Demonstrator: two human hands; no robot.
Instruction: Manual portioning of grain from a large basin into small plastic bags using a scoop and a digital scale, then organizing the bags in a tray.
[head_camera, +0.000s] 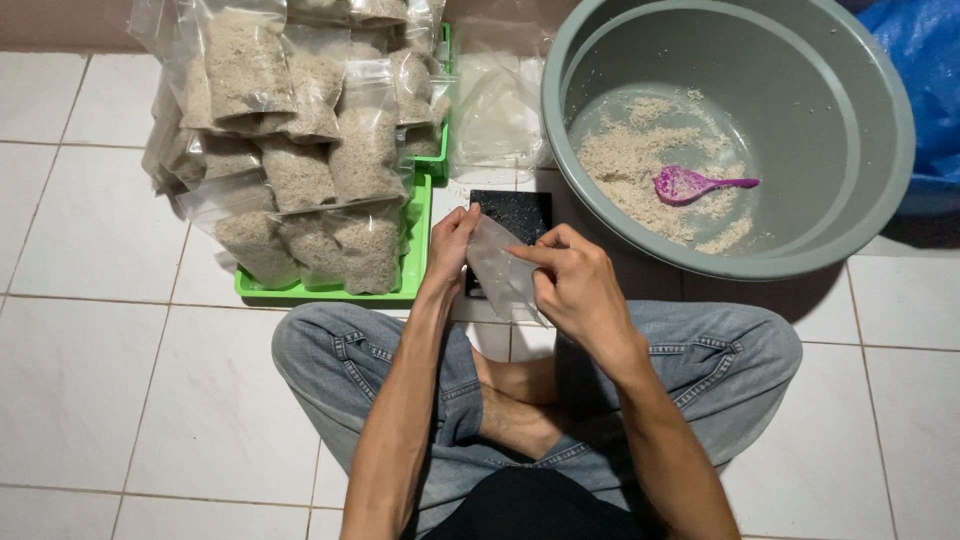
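White tiled floor (100, 350); the person sits cross-legged on it in blue jeans, camera looking down. Left hand (447, 248): fingertips pinched closed on the upper edge of a small clear plastic bag (500, 268). Right hand (575, 280): thumb and fingers closed on the opposite edge, the two hands drawing the mouth apart. The bag appears empty and is held above a black scale (512, 212) on the floor, just in front of the knees.

Progress, as judged: many filled bags (300, 150) of pale grain are already stacked on the green tray (330, 292) at left. The grey basin (730, 130) at right holds only a thin remnant of grain, with a purple scoop (690, 184) lying in it, so most portioning looks done. A stack of empty clear bags (497, 110) sits between tray and basin. Blue plastic sheet (925, 80) at far right. Nothing blocks the reach to basin or tray.
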